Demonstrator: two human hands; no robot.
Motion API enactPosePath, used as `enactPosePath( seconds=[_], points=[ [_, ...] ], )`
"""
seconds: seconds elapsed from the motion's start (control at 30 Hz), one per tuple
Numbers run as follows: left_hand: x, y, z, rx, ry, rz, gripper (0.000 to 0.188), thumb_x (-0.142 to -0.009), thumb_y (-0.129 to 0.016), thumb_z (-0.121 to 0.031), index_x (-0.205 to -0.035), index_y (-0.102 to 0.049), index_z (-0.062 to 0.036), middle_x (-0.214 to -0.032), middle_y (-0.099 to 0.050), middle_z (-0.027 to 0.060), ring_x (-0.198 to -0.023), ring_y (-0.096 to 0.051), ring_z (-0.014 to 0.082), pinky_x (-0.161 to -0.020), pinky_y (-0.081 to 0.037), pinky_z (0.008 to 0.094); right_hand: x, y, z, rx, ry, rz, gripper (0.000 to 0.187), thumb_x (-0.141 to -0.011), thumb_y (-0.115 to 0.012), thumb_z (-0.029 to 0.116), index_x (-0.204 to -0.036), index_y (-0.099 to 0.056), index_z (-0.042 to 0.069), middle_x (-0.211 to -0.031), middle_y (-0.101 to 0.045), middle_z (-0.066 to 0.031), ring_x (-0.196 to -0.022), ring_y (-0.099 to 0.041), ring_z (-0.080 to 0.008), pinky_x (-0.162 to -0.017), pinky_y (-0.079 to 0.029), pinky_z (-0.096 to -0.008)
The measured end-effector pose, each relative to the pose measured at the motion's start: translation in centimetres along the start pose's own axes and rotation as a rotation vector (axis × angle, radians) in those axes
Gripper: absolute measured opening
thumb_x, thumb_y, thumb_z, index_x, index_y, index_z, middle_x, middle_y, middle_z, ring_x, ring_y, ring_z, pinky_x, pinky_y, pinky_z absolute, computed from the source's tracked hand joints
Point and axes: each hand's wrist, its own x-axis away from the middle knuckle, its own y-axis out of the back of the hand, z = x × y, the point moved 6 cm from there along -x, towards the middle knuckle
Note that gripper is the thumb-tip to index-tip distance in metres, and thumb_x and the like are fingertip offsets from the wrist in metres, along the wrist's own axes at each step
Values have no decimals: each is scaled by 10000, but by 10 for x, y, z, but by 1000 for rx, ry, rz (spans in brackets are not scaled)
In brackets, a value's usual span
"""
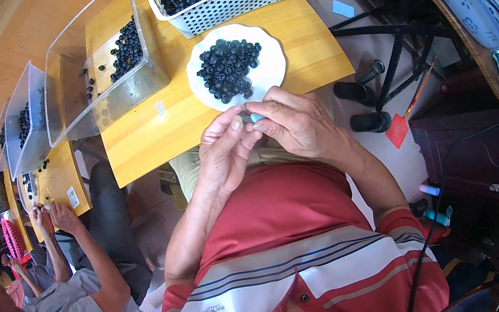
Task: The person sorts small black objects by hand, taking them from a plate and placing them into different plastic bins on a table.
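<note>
My two hands meet just in front of the near rim of a scalloped white plate (273,80). Between the thumb and fingertips of my left hand (224,140) is a small dark piece (246,117), mostly covered by the fingers. My right hand (296,121) pinches a small light-blue object (257,117) against it; the rest of that object is hidden in the grip. Heaped on the plate are many small, round, blue-black berry-like pieces (226,68), some showing a lighter ring or spot.
Behind the plate stands a white perforated basket (233,11) full of similar dark pieces. Left of it, a clear plastic bin (150,67) holds more on the wooden table (149,139). A co-worker (78,307) sits at the left. A red fly swatter (397,130) is at right.
</note>
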Motion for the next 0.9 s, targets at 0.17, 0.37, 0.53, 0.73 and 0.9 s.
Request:
enactPosePath(
  seconds=[0.17, 0.37, 0.53, 0.73, 0.9],
  points=[
    [1, 0, 1, 9, 3, -21, 250, -964, -596, -57, -1209, -637, -33, -1096, -684, 83, -932, -673, 146, -856, -594, 322, 1, -1, -1, 6, -3, 4, 313, -856, -707, 156, -1132, -655, 18, -862, -595, -97, -727, -642, -274, -618, -509, -369],
    [-1, -1, 1, -27, -1, -63, 246, -958, -611, -67, -1200, -626, -28, -1056, -683, 75, -896, -665, 129, -831, -593, 307, 1, -2, 0, 19, -2, 11, 324, -843, -717, 146, -1133, -654, 15, -865, -596, -102, -724, -644, -277, -613, -509, -370],
    [-2, -1, 1, -10, -7, -19, 198, -957, -615, -74, -1146, -630, -18, -1029, -685, 81, -881, -669, 129, -804, -599, 297, 1, -3, 1, -7, -5, -2, 328, -834, -723, 134, -1131, -653, 15, -857, -595, -99, -715, -645, -275, -607, -511, -370],
    [-1, -1, -1, 9, -3, -6, 204, -952, -625, -92, -1145, -636, -27, -1018, -682, 85, -877, -664, 147, -787, -598, 301, 0, -4, 2, -29, -24, -18, 298, -831, -725, 124, -1102, -665, 16, -860, -605, -96, -721, -650, -274, -608, -515, -365],
    [3, -15, -1, 27, -4, 82, 181, -950, -634, -108, -1113, -646, -31, -999, -671, 79, -875, -642, 156, -782, -590, 304, -2, 7, -27, -54, -188, -188, 240, -889, -680, 126, -1083, -667, -14, -886, -633, -134, -739, -655, -290, -643, -515, -362]
  ],
)
